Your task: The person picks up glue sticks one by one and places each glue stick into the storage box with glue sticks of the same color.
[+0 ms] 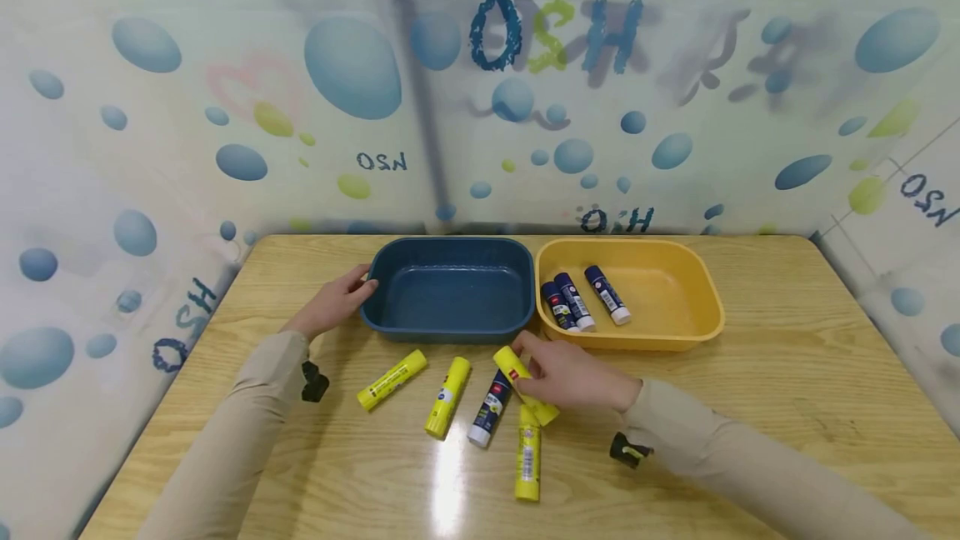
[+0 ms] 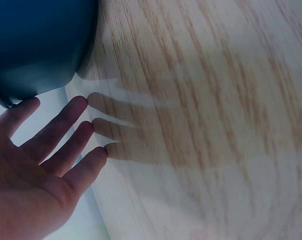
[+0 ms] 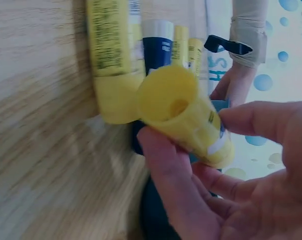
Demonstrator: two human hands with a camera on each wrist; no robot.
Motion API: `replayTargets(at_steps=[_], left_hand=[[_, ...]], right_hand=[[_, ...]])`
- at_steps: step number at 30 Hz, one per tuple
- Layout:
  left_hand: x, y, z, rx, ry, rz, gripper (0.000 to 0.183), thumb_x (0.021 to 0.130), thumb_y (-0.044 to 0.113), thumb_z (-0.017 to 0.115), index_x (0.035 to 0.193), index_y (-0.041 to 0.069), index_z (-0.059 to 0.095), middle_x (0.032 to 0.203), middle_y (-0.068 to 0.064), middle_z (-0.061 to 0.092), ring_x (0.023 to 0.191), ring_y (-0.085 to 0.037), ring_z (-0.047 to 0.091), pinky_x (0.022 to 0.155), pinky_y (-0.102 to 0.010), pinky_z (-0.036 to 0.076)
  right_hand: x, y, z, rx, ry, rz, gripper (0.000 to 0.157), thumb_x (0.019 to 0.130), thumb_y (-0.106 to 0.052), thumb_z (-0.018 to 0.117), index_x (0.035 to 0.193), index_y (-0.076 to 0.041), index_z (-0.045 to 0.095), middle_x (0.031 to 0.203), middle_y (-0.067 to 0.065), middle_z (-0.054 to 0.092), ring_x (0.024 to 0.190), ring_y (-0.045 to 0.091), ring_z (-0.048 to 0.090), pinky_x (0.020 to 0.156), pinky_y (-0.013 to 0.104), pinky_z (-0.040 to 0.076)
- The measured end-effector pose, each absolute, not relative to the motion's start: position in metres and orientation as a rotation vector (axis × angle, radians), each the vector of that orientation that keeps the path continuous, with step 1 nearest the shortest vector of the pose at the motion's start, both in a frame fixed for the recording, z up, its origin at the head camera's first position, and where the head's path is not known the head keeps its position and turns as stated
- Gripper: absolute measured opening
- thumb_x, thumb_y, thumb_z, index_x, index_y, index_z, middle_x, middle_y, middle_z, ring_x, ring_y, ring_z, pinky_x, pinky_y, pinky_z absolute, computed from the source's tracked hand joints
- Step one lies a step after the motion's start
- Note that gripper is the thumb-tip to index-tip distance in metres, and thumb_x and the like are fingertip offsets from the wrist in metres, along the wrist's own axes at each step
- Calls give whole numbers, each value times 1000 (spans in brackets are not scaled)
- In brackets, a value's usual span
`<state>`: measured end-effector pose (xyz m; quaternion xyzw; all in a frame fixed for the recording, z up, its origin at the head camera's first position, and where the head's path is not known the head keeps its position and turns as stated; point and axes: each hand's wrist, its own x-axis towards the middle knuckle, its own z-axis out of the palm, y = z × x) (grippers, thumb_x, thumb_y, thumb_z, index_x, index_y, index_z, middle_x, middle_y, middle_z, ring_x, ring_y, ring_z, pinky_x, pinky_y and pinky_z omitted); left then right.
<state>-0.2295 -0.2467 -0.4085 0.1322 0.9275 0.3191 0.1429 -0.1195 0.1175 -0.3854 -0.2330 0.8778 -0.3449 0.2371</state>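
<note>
My right hand (image 1: 573,373) pinches a yellow glue stick (image 3: 183,115) between thumb and fingers, tilted above the table in front of the two bins. Under and beside it lie a dark blue glue stick (image 1: 491,411) with a white end and another yellow glue stick (image 1: 528,461). Two more yellow glue sticks, one in the middle (image 1: 447,398) and one at the left (image 1: 392,379), rest on the wood. My left hand (image 1: 335,302) touches the left end of the blue bin (image 1: 450,332), fingers spread and fairly straight in the left wrist view.
Right of the blue bin, and close against it, stands a yellow bin (image 1: 675,342) with three dark blue glue sticks (image 1: 573,302) lying in its left half. Both bins sit at the back of the wooden table (image 1: 795,407), before a patterned curtain (image 1: 285,132).
</note>
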Motion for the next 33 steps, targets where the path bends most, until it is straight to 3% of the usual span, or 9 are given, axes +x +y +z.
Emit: replayTargets(at_steps=[13, 22, 33], left_hand=[[-230, -250, -409, 375, 2680, 912, 54, 106, 31, 38, 150, 1, 28, 137, -33, 44, 122, -46, 46, 95, -57, 41], [-231, -248, -409, 396, 2690, 917, 53, 106, 31, 37, 149, 1, 30, 143, -30, 40, 128, -45, 40, 100, -58, 35], [-230, -248, -409, 402, 2692, 931, 52, 106, 32, 37, 148, 1, 32, 141, -30, 42, 126, -45, 43, 99, -57, 37]], right_hand=[[-133, 100, -369, -697, 2389, -998, 31, 94, -16, 64, 120, -5, 50, 75, 2, 53, 54, 10, 46, 49, 23, 38], [-153, 91, -358, -673, 2429, -978, 37, 95, -15, 61, 126, -2, 46, 71, 2, 53, 49, 12, 49, 49, 24, 43], [-178, 72, -342, -547, 2407, -929, 38, 97, -20, 61, 128, -3, 46, 86, 9, 57, 65, 25, 62, 55, 28, 53]])
